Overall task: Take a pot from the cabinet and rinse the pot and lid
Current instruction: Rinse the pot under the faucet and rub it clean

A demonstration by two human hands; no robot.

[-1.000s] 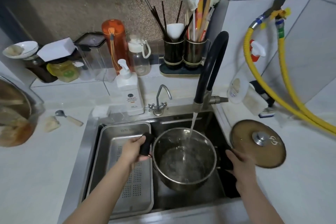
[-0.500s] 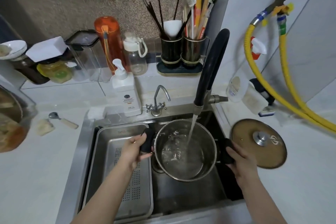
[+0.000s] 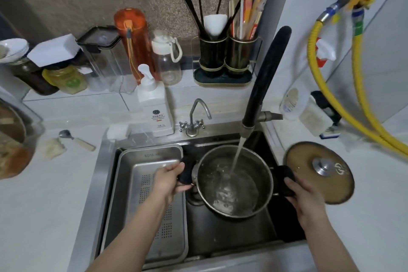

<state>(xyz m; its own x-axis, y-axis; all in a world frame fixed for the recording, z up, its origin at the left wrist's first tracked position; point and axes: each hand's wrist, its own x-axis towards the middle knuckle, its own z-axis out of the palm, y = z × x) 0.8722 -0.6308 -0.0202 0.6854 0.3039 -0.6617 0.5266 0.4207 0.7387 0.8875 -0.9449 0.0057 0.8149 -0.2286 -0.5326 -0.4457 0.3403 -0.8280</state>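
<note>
Both your bare forearms reached forward and slightly inward from the bottom of the view. Your left hand (image 3: 170, 178) was curled closed, thumb underneath and fingers on top; your right hand (image 3: 305, 196) was clenched too, knuckles up.

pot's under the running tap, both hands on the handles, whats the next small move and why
Probably swirl the pot gently: left hand and right hand grip its handles, water pools inside, and the lid waits unrinsed on the counter.
</note>
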